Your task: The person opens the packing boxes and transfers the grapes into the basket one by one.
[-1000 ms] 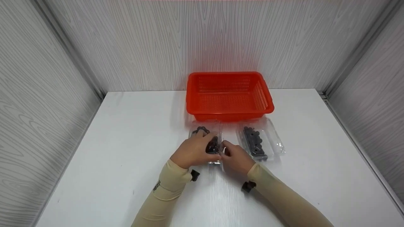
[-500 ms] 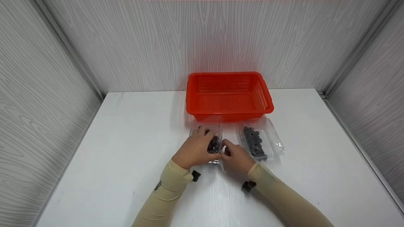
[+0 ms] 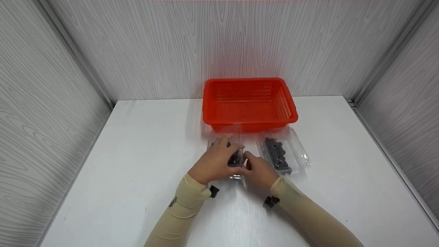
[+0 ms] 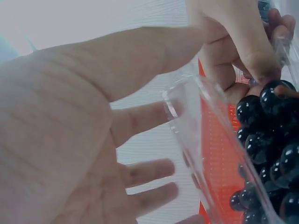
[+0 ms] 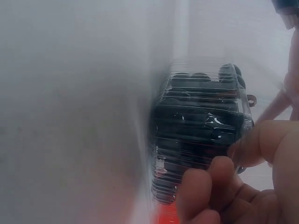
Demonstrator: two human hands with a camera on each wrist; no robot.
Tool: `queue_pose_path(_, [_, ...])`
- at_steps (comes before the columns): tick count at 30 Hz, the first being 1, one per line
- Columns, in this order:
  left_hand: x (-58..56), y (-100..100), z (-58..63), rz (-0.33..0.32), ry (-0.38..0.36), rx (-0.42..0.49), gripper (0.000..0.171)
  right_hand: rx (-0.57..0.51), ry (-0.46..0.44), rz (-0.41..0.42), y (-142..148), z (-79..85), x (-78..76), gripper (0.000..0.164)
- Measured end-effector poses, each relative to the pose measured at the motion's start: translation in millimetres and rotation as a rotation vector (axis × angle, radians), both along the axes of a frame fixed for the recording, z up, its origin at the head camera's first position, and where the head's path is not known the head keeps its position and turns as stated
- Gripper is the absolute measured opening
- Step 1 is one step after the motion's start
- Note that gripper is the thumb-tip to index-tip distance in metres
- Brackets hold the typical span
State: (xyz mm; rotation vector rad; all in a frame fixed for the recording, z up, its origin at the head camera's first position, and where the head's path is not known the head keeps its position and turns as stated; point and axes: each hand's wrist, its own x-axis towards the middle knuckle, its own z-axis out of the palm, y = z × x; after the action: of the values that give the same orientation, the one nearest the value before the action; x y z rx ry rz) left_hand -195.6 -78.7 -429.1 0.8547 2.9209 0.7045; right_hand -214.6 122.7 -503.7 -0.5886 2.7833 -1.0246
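In the head view my left hand [image 3: 213,163] is over a clear plastic clamshell box [image 3: 235,177] of dark grapes [image 4: 266,149]. The box's raised clear lid [image 3: 235,129] overlaps the basket's front. The left wrist view shows this hand's fingers extended, with fingertips at the lid's edge. My right hand [image 3: 259,173] pinches the near right side of the box, thumb and fingers at its rim. In the right wrist view the ribbed side of the box [image 5: 201,116] faces the camera, dark grapes showing through. Part of the fruit is hidden under my left hand.
Behind the box stands a red plastic basket [image 3: 250,121] with slotted walls. To the right lies a second clear clamshell box [image 3: 301,152], opened out, with dark grapes [image 3: 277,154] in it. The white table [image 3: 137,164] meets panelled walls at the back and sides.
My left hand has shifted slightly right, and its index finger now reaches toward my right hand. The lid appears higher against the basket. My right hand has kept its pinch almost in place.
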Motion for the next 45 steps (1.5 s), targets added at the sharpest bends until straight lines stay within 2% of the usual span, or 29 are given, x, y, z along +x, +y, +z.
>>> queue_pose_path(4, [0.1, 0.2, 1.0, 0.012, -0.010, 0.021, 0.084, 0.012, -0.009, 0.004, 1.3, 0.9, 0.7, 0.032])
queue_pose_path(10, [-1.0, 0.9, 1.6, 0.013, -0.018, 0.042, 0.071, 0.019, -0.038, 0.004, 5.2, 3.4, -0.1, 0.026])
queue_pose_path(17, [-2.4, 0.8, 3.9, -0.014, 0.062, 0.045, 0.051, 0.010, -0.049, 0.018, 7.3, 4.5, -1.7, 0.020])
queue_pose_path(23, [-3.7, -0.1, 5.5, 0.003, 0.087, 0.066, 0.038, 0.015, -0.028, 0.017, 7.9, 4.6, -0.4, 0.021])
queue_pose_path(30, [-6.1, 0.1, 3.3, 0.036, 0.195, 0.152, 0.025, 0.030, -0.059, 0.016, 8.5, 4.2, 0.8, 0.019])
queue_pose_path(33, [-5.8, -1.0, 3.3, 0.048, 0.220, 0.171, 0.022, 0.043, -0.076, 0.015, 8.7, 4.0, 1.3, 0.020])
queue_pose_path(45, [-6.7, 2.9, 1.1, 0.102, 0.197, 0.165, 0.022, 0.046, -0.071, 0.046, 8.4, 4.5, 0.4, 0.020])
